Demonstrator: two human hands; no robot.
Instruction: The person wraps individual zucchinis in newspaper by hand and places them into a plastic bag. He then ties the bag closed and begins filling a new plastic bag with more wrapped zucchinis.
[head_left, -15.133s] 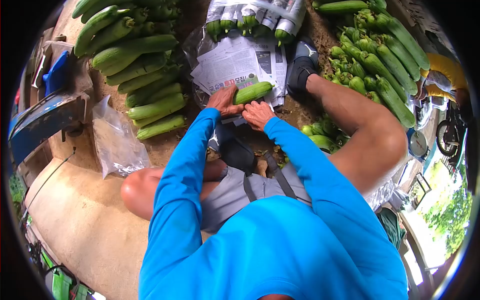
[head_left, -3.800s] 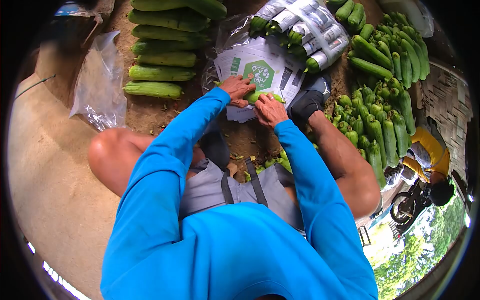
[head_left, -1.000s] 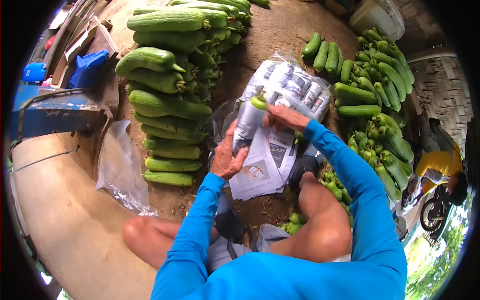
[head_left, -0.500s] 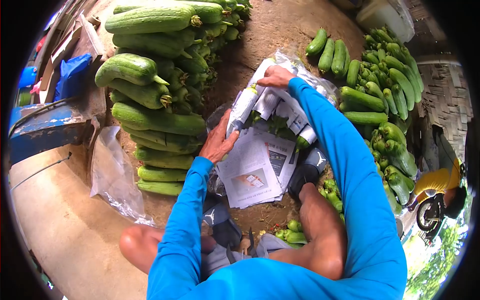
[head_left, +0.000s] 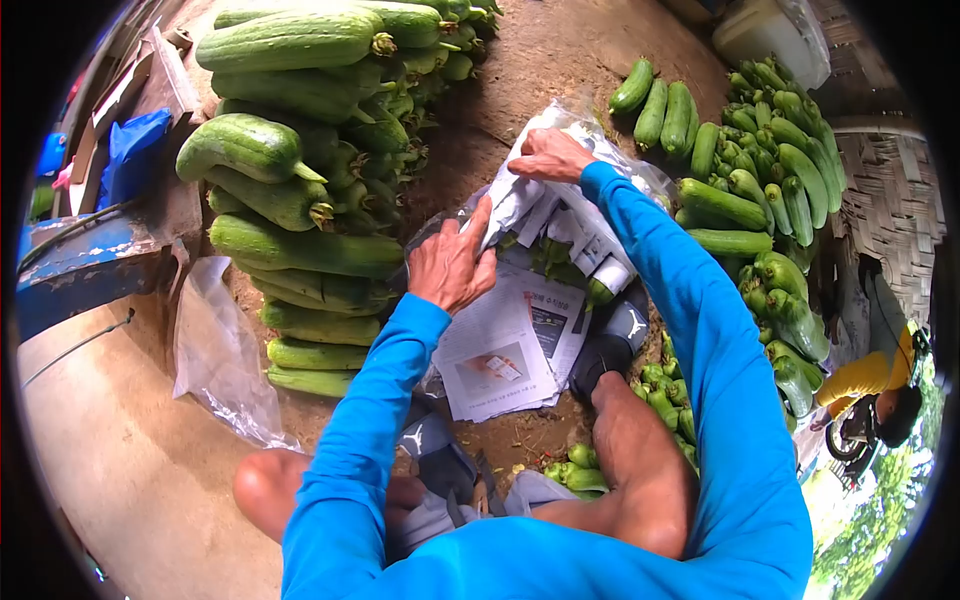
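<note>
A clear plastic bag (head_left: 655, 180) lies on the ground before me, holding green vegetables in printed paper. My right hand (head_left: 552, 157) is closed on white newspaper (head_left: 512, 205) at the bag's far side. At its near left edge, my left hand (head_left: 452, 265) rests palm down, its fingers spread against the paper and plastic; the fingertips are partly hidden. One paper-wrapped vegetable (head_left: 607, 280) shows its green end at the bag's right. Closer to me lies a stack of loose newspaper sheets (head_left: 490, 345), just below my left hand.
Large green gourds (head_left: 300, 245) are piled high at the left. Smaller green gourds (head_left: 790, 180) lie heaped at the right, with more beside my leg (head_left: 580, 468). An empty plastic bag (head_left: 225, 350) lies left. A person in a yellow sleeve (head_left: 860, 380) is far right.
My left hand has moved up and slightly right, off the side of the wrapped vegetable onto the bag's edge. White paper now covers that vegetable's green tip. My right hand stays near the same spot.
</note>
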